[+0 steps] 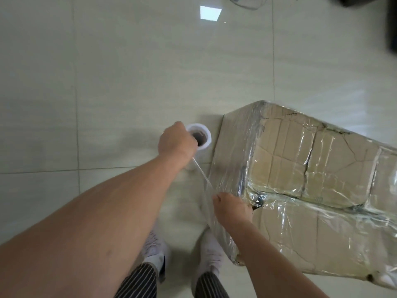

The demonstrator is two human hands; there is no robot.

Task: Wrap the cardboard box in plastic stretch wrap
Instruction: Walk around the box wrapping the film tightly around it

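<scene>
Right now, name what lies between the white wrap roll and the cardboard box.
Head view: stretched clear plastic film spans from white wrap roll to brown cardboard box; the right hand grips it.

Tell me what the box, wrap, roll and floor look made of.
Box: brown cardboard, matte, creased and cracked.
Wrap: thin clear plastic film, glossy, wrinkled with glints.
Roll: whitish wound film on a brown core, probably cardboard.
Floor: pale glossy tiles, likely ceramic; grout lines and a reflected light show.
</scene>
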